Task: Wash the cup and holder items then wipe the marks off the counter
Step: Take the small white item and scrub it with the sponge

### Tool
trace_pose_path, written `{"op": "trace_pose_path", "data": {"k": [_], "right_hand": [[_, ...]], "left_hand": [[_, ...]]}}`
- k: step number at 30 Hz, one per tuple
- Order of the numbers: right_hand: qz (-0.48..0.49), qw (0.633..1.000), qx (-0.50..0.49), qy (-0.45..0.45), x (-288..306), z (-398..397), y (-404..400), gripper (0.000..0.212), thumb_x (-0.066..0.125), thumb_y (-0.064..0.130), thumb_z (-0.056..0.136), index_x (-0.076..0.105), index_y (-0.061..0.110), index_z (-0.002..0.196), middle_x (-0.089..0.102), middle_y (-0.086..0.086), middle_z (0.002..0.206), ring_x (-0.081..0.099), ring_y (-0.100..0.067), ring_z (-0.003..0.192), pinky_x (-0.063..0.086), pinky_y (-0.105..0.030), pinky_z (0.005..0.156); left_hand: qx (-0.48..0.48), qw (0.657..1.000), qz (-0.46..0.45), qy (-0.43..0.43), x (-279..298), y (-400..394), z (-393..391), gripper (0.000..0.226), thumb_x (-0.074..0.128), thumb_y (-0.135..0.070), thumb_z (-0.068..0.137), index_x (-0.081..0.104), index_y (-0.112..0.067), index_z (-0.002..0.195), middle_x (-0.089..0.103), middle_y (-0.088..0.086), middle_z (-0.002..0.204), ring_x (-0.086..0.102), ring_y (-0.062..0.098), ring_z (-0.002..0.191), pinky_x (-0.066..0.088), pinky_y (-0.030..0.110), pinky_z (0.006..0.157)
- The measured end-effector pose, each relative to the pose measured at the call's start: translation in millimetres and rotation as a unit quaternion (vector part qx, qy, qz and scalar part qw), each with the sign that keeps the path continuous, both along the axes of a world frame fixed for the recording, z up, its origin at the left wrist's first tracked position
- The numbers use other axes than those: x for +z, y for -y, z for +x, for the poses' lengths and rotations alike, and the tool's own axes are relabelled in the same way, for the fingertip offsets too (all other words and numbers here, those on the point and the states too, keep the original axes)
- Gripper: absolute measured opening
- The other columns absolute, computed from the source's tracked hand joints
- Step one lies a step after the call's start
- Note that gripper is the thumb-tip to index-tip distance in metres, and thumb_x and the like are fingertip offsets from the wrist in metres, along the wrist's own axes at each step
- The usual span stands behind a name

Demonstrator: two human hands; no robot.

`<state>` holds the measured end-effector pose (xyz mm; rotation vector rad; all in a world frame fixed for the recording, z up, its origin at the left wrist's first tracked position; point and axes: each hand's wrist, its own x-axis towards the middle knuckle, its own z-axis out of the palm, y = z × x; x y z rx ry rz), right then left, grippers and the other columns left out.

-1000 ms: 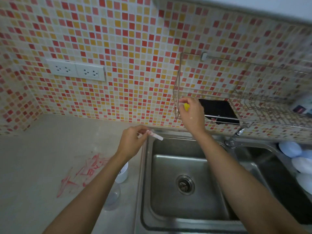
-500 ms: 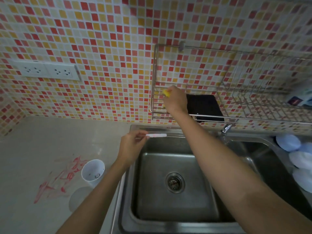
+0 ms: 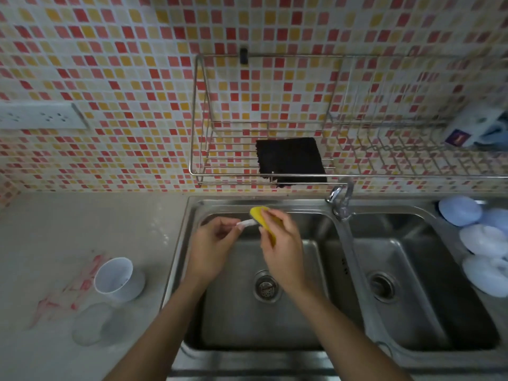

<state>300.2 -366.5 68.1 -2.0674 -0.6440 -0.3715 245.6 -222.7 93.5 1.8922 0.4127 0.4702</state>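
White cup point(image 3: 114, 276) lies tipped on its side on the counter point(image 3: 82, 215) left of the sink point(image 3: 181, 243), open mouth facing the camera, slightly soiled inside. Just below it, a clear round holder piece point(image 3: 92, 324), translucent, flat on the counter. Red smeared marks point(image 3: 68, 292) run diagonally across the counter, left of and partly behind the cup. Over the left basin: a small white stick-like item point(image 3: 246, 223), pinched at one end by the left hand point(image 3: 213, 243), roughly horizontal, far end touching a yellow sponge point(image 3: 261, 215). Sponge is gripped in the right hand point(image 3: 280, 243), upper end protruding past the fingers.
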Motion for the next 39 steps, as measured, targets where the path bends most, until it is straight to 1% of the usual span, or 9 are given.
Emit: {"op": "trace_pose_path", "data": {"k": [3, 6, 11, 15, 19, 23, 27, 32, 39], "right_hand": [[-0.03, 0.999, 0.031, 0.025, -1, -4, 4, 0.042, 0.061, 0.007, 0.09, 0.059, 0.012, 0.132, 0.057, -0.006, 0.122, 0.053, -0.02, 0.112, 0.035, -0.015, 0.102], [-0.042, 0.999, 0.008, 0.01, -7, 10, 12, 0.041, 0.061, 0.008, 0.09, 0.061, 0.014, 0.13, 0.057, -0.004, 0.121, 0.054, -0.022, 0.11, 0.044, -0.023, 0.097], [-0.044, 0.999, 0.026, 0.017, -10, 11, 19, 0.042, 0.063, 0.009, 0.088, 0.062, 0.015, 0.129, 0.057, -0.003, 0.119, 0.051, -0.019, 0.107, 0.04, -0.015, 0.093], [-0.004, 0.999, -0.038, -0.029, -13, 18, 26, 0.045, 0.065, 0.003, 0.085, 0.063, 0.017, 0.127, 0.058, -0.004, 0.116, 0.054, -0.021, 0.105, 0.043, -0.018, 0.091], [-0.015, 1.0, 0.02, 0.017, -12, 4, 28, 0.047, 0.064, 0.004, 0.087, 0.059, 0.017, 0.132, 0.056, -0.003, 0.121, 0.051, -0.017, 0.11, 0.036, -0.011, 0.098], [0.017, 0.999, -0.039, -0.032, -18, 10, 36, 0.048, 0.064, 0.003, 0.086, 0.06, 0.021, 0.131, 0.057, -0.001, 0.121, 0.055, -0.016, 0.11, 0.046, -0.025, 0.097], [0.0, 1.0, 0.024, 0.008, -16, -2, 31, 0.05, 0.067, 0.006, 0.085, 0.059, 0.02, 0.133, 0.056, 0.0, 0.124, 0.054, -0.013, 0.112, 0.044, -0.018, 0.097], [-0.024, 0.999, -0.005, 0.047, -21, 12, 34, 0.048, 0.077, 0.002, 0.074, 0.068, 0.019, 0.118, 0.061, 0.0, 0.122, 0.056, -0.021, 0.104, 0.05, -0.03, 0.091], [-0.087, 0.981, 0.041, 0.169, -15, 22, 41, 0.031, 0.071, 0.004, 0.073, 0.072, 0.014, 0.103, 0.069, 0.003, 0.103, 0.057, -0.018, 0.095, 0.049, -0.027, 0.089]], "left_hand": [[-0.003, 1.0, -0.005, -0.01, -7, 14, 6, 0.011, 0.071, -0.018, 0.087, 0.073, -0.011, 0.095, 0.075, -0.006, 0.086, 0.07, 0.002, 0.082, 0.054, 0.017, 0.074], [0.009, 1.0, 0.007, -0.028, -11, 25, 10, 0.014, 0.072, -0.025, 0.086, 0.074, -0.015, 0.097, 0.075, -0.008, 0.087, 0.071, 0.003, 0.083, 0.058, 0.027, 0.078], [0.01, 0.999, 0.021, -0.034, -13, 39, 14, 0.013, 0.071, -0.024, 0.088, 0.073, -0.016, 0.098, 0.076, -0.007, 0.087, 0.071, 0.004, 0.083, 0.059, 0.035, 0.08], [0.027, 0.998, 0.032, -0.051, -14, 44, 16, 0.014, 0.071, -0.025, 0.087, 0.074, -0.017, 0.098, 0.075, -0.008, 0.086, 0.07, 0.002, 0.082, 0.058, 0.035, 0.08], [0.022, 0.998, 0.013, -0.058, -15, 48, 17, 0.013, 0.069, -0.029, 0.088, 0.074, -0.02, 0.096, 0.075, -0.007, 0.085, 0.071, 0.007, 0.082, 0.059, 0.041, 0.079], [0.068, 0.996, -0.012, -0.062, -15, 56, 16, 0.011, 0.073, -0.03, 0.085, 0.075, -0.02, 0.088, 0.075, -0.007, 0.079, 0.071, 0.007, 0.077, 0.059, 0.039, 0.077], [0.061, 0.993, -0.079, -0.064, -11, 59, 15, 0.012, 0.069, -0.023, 0.088, 0.076, -0.013, 0.084, 0.076, -0.002, 0.08, 0.072, 0.01, 0.079, 0.056, 0.025, 0.074], [0.063, 0.988, -0.128, -0.064, -6, 58, 10, 0.02, 0.069, -0.023, 0.089, 0.076, -0.007, 0.079, 0.075, -0.001, 0.074, 0.067, -0.001, 0.069, 0.046, 0.006, 0.065], [0.038, 0.988, -0.123, -0.08, -8, 55, 1, 0.019, 0.069, -0.023, 0.088, 0.074, -0.005, 0.084, 0.074, 0.003, 0.078, 0.065, 0.009, 0.074, 0.048, 0.023, 0.074]]}}
